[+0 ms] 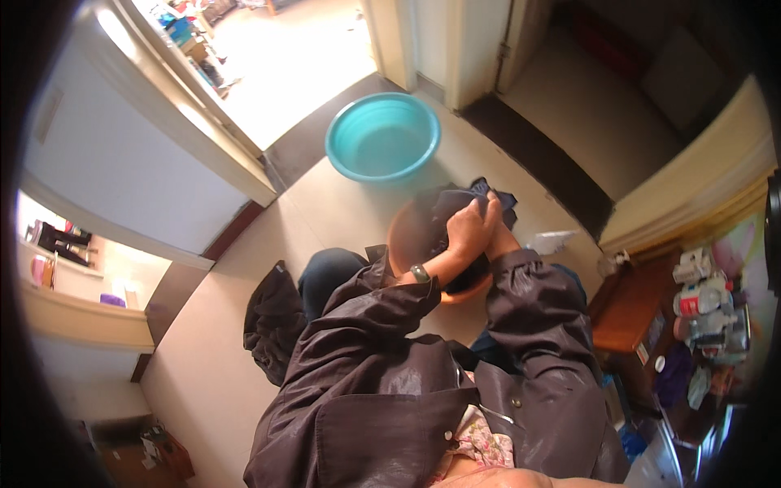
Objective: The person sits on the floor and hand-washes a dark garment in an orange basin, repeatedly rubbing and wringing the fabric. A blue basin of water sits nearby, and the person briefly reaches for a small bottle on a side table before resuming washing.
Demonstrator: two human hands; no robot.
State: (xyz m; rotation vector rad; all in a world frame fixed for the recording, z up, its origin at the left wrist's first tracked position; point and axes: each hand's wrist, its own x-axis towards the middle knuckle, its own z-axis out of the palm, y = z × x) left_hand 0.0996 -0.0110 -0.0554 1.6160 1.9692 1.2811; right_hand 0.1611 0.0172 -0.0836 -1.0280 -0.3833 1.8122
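Observation:
Over an orange basin (pixel 399 235) between my knees, my left hand (pixel 467 229) and my right hand (pixel 497 224) grip a bunched dark navy cloth (pixel 451 201). The hands press close together at the basin's far right side, and part of the cloth sticks out above them. A dark bangle circles my left wrist. Inside the basin lies more dark fabric, partly hidden by my forearms. Just beyond stands a teal plastic basin (pixel 348 131); whether it holds water I cannot tell.
A crumpled clear plastic bag (pixel 552 241) lies on the tiled floor to the right. Bottles (pixel 701 302) crowd a wooden cabinet (pixel 634 305) at my right. Dark cloth (pixel 274 329) hangs beside my left knee. Doorways open ahead, left and right, with dark thresholds (pixel 540 161).

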